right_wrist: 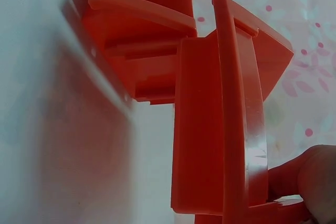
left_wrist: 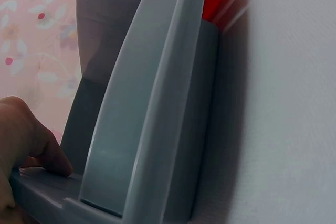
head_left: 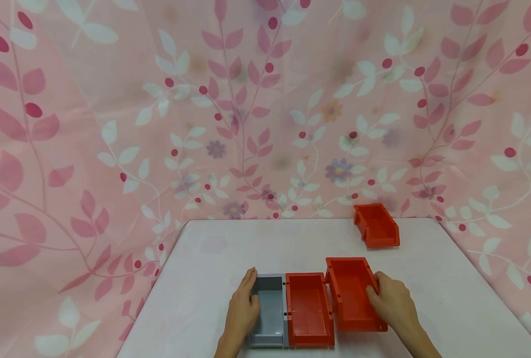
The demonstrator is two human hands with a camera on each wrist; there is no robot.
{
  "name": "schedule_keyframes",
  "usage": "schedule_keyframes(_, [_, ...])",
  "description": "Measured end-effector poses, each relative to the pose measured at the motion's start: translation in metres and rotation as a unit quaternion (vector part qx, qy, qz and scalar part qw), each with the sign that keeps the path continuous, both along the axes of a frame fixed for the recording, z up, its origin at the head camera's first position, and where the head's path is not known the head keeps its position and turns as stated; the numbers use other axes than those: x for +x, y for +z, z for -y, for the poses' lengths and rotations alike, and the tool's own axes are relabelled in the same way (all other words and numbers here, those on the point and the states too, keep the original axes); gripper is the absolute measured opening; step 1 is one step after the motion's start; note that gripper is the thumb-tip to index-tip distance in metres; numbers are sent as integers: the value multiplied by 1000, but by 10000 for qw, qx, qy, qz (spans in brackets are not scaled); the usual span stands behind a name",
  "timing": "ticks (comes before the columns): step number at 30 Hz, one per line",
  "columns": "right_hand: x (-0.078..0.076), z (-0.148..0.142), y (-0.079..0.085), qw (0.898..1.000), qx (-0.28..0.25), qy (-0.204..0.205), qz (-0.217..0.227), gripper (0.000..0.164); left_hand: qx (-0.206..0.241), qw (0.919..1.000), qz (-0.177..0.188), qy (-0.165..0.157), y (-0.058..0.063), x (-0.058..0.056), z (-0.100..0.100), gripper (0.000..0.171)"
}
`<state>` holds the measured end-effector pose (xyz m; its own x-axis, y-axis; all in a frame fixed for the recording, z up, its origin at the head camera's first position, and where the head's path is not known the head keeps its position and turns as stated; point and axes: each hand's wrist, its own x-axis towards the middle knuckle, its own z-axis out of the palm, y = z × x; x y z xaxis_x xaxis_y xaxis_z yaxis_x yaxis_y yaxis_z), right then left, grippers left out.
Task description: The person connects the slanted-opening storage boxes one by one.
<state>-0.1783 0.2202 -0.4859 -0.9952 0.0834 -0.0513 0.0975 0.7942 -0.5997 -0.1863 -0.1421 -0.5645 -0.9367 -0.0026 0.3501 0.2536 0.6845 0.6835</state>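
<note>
Pink cloth [head_left: 270, 119] with leaves and flowers hangs all around a pale worktop [head_left: 194, 293]. On it, the two hands are apart, and each one pinches the side of a box. The left hand [head_left: 241, 311] has its thumb inside the grey box [head_left: 267, 311] and its other fingers outside, so the left wall is caught between them. The right hand [head_left: 397, 303] does the same on the right wall of a red box [head_left: 352, 293], with the thumb over the rim. I think the next move hangs on how this held red box lies next to the middle red box [head_left: 308, 308]. It is just to the right of the middle one, and it looks a bit farther from the person, so their front ends do not line up. It also seems to be up off the worktop. Its long side points mostly away from the person, nearly the same way as the middle box. The right hand is the nearer one to it. The middle red box is snug against the grey box, side by side. Far back on the right, another red box [head_left: 379, 226] sits at a slant, with no hand on it.
</note>
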Motion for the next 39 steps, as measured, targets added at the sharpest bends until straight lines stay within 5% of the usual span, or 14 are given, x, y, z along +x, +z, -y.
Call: schedule_keyframes(39, [8,7,-11,9995,-15,-226,211,34,14,9999,120,15,2,0,0,65])
